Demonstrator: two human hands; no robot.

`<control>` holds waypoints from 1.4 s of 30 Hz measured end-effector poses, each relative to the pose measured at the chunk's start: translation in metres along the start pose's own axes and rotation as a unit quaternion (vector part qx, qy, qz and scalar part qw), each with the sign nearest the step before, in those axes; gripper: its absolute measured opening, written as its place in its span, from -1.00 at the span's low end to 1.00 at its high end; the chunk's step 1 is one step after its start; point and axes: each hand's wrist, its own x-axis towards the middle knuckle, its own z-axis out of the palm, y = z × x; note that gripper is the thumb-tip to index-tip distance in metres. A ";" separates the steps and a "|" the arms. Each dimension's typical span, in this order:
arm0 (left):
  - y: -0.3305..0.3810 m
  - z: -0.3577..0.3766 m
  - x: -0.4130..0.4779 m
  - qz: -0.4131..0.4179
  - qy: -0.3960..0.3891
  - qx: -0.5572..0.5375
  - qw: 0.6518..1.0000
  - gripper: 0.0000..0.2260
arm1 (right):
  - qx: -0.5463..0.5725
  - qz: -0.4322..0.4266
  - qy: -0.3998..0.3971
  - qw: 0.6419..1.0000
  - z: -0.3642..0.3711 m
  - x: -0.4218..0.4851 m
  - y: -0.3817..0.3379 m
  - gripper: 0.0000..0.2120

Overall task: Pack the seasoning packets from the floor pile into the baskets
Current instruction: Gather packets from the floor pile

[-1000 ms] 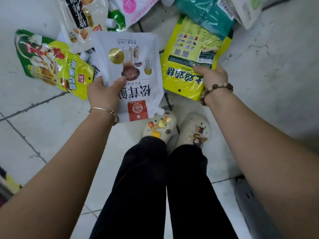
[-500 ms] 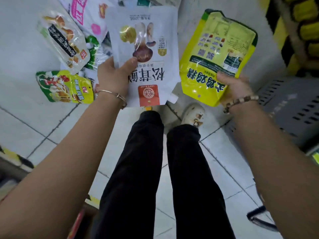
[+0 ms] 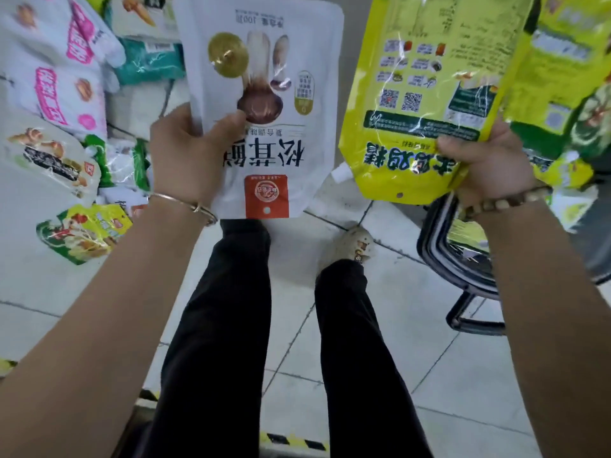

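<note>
A person's left hand (image 3: 185, 157) holds a white packet (image 3: 264, 94) with a mushroom picture. The thumb is pressed across its front and the rest of the fingers are hidden behind it. The right hand (image 3: 486, 163) grips a yellow packet (image 3: 429, 77) by its lower corner, fingers (image 3: 463, 147) curled over the printed face. Both packets hang in the air, side by side and just apart, above the tiled floor (image 3: 413, 309).

A second ago the same two packets were low against the floor pile (image 3: 66, 133), with both hands at floor level. Now they are lifted clear of it, and the view has swung right, so the pile sits off to the left and a dark-rimmed basket (image 3: 439, 252) comes in beside the right wrist. More yellow packets seem to lie in it already, though blur at the frame's edge makes that uncertain.

The pick-up looks finished, and what likely remains is carrying both packets over the rim and letting go. The yellow one is nearest the basket, while the white one has farther to travel. Many packets remain on the floor, so the job seems far from done.
</note>
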 end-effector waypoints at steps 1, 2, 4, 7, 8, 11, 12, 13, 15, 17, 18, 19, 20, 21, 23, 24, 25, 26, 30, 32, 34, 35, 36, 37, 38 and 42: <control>0.004 0.012 -0.011 0.009 -0.011 0.008 1.000 -0.85 | -0.011 -0.003 0.005 1.000 -0.015 -0.006 -0.001 -0.66; 0.008 0.024 -0.022 0.018 -0.022 0.017 0.999 -0.84 | -0.019 -0.006 0.009 1.000 -0.031 -0.012 -0.002 -0.65; 0.015 0.047 -0.043 0.027 -0.034 0.019 0.999 -0.84 | -0.030 -0.010 0.009 0.999 -0.061 -0.025 -0.002 -0.60; 0.022 0.079 -0.071 0.031 -0.045 0.027 0.998 -0.85 | -0.035 -0.008 0.025 0.999 -0.108 -0.042 0.002 -0.50; 0.024 0.090 -0.080 0.032 -0.052 0.031 0.998 -0.86 | -0.031 -0.005 0.033 0.999 -0.124 -0.048 0.004 -0.54; 0.028 0.125 -0.106 0.053 -0.074 0.067 0.994 -0.84 | -0.041 0.005 0.064 0.997 -0.172 -0.065 0.013 -0.63; 0.028 0.138 -0.115 0.056 -0.082 0.076 0.992 -0.83 | -0.044 0.008 0.075 0.996 -0.188 -0.069 0.018 -0.63; 0.028 0.151 -0.122 0.058 -0.088 0.080 0.991 -0.82 | -0.049 0.010 0.083 0.995 -0.204 -0.072 0.022 -0.63; 0.027 0.179 -0.137 0.070 -0.097 0.104 0.987 -0.81 | -0.066 0.024 0.102 0.992 -0.235 -0.075 0.031 -0.64; 0.025 0.205 -0.151 0.088 -0.103 0.141 0.981 -0.80 | -0.080 0.038 0.113 0.990 -0.261 -0.074 0.041 -0.64; 0.024 0.218 -0.156 0.095 -0.103 0.154 0.978 -0.76 | -0.088 0.042 0.118 0.988 -0.271 -0.073 0.046 -0.64; 0.022 0.231 -0.162 0.102 -0.101 0.162 0.976 -0.72 | -0.101 0.045 0.126 0.986 -0.281 -0.071 0.051 -0.66; 0.020 0.242 -0.166 0.107 -0.100 0.167 0.975 -0.69 | -0.114 0.045 0.134 0.983 -0.288 -0.068 0.055 -0.68; 0.017 0.253 -0.169 0.106 -0.100 0.169 0.975 -0.70 | -0.123 0.046 0.140 0.981 -0.293 -0.066 0.059 -0.69; 0.008 0.272 -0.174 0.096 -0.101 0.173 0.975 -0.78 | -0.126 0.047 0.140 0.981 -0.301 -0.060 0.066 -0.67; 0.003 0.281 -0.176 0.090 -0.101 0.179 0.974 -0.80 | -0.125 0.050 0.139 0.981 -0.305 -0.057 0.069 -0.66; -0.003 0.289 -0.177 0.088 -0.101 0.186 0.973 -0.80 | -0.126 0.053 0.139 0.981 -0.307 -0.054 0.072 -0.65; -0.010 0.297 -0.178 0.089 -0.099 0.195 0.972 -0.78 | -0.131 0.057 0.139 0.980 -0.309 -0.051 0.075 -0.65; -0.035 0.315 -0.174 0.062 -0.087 0.223 0.969 -0.85 | -0.161 0.078 0.138 0.974 -0.315 -0.036 0.087 -0.56; -0.045 0.316 -0.169 0.042 -0.069 0.239 0.968 -0.89 | -0.169 0.110 0.160 0.966 -0.317 -0.029 0.094 -0.41; -0.048 0.316 -0.168 0.038 -0.061 0.229 0.971 -0.90 | -0.216 0.146 0.190 0.946 -0.319 -0.020 0.100 -0.30; -0.048 0.316 -0.169 0.044 -0.066 0.213 0.974 -0.83 | -0.255 0.157 0.205 0.932 -0.318 -0.018 0.101 -0.28; -0.048 0.316 -0.171 0.057 -0.077 0.203 0.974 -0.72 | -0.295 0.152 0.225 0.916 -0.317 -0.016 0.101 -0.28; -0.048 0.314 -0.175 0.084 -0.084 0.217 0.969 -0.58 | -0.331 0.128 0.246 0.902 -0.316 -0.015 0.102 -0.29; -0.050 0.313 -0.180 0.128 -0.082 0.250 0.956 -0.44 | -0.362 0.092 0.263 0.890 -0.313 -0.015 0.102 -0.29; -0.050 0.315 -0.183 0.313 -0.097 0.400 0.856 -0.28 | -0.478 -0.005 0.286 0.830 -0.300 -0.013 0.104 -0.28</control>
